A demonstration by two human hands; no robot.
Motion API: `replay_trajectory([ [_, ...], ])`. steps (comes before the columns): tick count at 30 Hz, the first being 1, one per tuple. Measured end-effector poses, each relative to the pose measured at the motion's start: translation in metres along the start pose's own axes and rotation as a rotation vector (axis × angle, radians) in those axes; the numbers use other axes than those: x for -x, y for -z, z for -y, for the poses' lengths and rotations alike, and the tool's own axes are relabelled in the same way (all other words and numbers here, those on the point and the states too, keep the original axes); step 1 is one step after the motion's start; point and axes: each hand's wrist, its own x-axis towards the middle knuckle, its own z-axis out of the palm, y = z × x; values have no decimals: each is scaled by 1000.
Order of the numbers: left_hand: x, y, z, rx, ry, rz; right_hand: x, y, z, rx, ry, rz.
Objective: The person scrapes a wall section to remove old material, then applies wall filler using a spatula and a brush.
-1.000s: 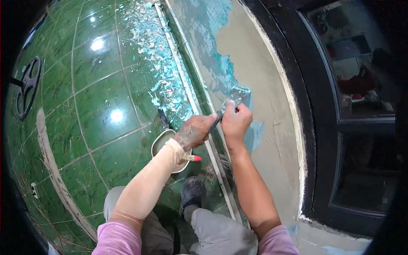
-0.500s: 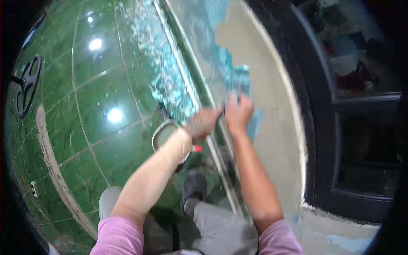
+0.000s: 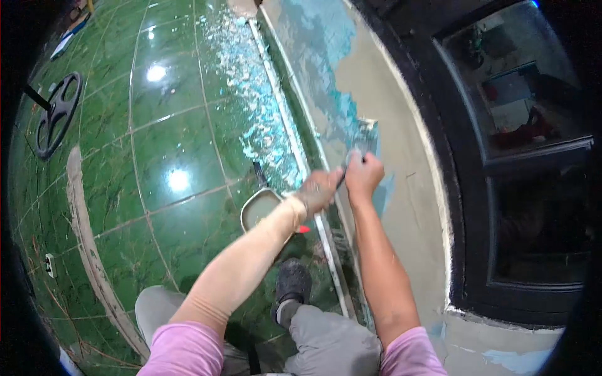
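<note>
A scraper point(image 3: 369, 133) rests its blade on the wall, at the edge of a blue patch point(image 3: 338, 56) beside beige surface. My right hand point(image 3: 365, 177) is closed round the scraper near its blade. Lower on the dark handle, my left hand point(image 3: 318, 190) is closed too, with a pale sleeve on the forearm. Under my left forearm a pan-like container point(image 3: 258, 207) with a dark handle stands on the green tiles, partly hidden. A small red tip point(image 3: 304, 229) shows beside my left wrist.
Blue and white scrapings point(image 3: 257, 113) cover the floor along the wall base. A black wheel-shaped object point(image 3: 58, 116) is at the far left. Dark-framed glass panes point(image 3: 533, 81) are at the right. My shoe point(image 3: 293, 282) is below the hands.
The view has shifted, so floor and wall appear lower and further right. Both hands keep their hold on the scraper, whose blade remains against the wall.
</note>
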Motion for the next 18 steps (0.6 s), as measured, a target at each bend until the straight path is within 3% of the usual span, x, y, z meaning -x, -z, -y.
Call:
replay_trajectory([
  [2, -1, -7, 3, 62, 9, 23, -3, 9, 5, -21, -8, 55],
  [3, -7, -5, 3, 52, -77, 35, -11, 8, 13, 33, 21, 65],
  [6, -7, 7, -28, -138, -93, 18, -18, 1, 19, -99, 13, 27],
  [10, -12, -5, 8, -392, -341, 17, -5, 14, 10, -79, 28, 58],
  [13, -22, -9, 5, -186, -331, 3, -12, 14, 12, -96, -79, 140],
  [16, -47, -13, 72, -574, -1132, -292, 4, 16, 2, -155, 4, 115],
  [17, -31, -13, 52, -399, -684, -83, 8, 8, -2, -200, 12, 87],
  [18, -16, -13, 30, -258, -220, 4, 7, 2, -5, -234, 13, 53],
])
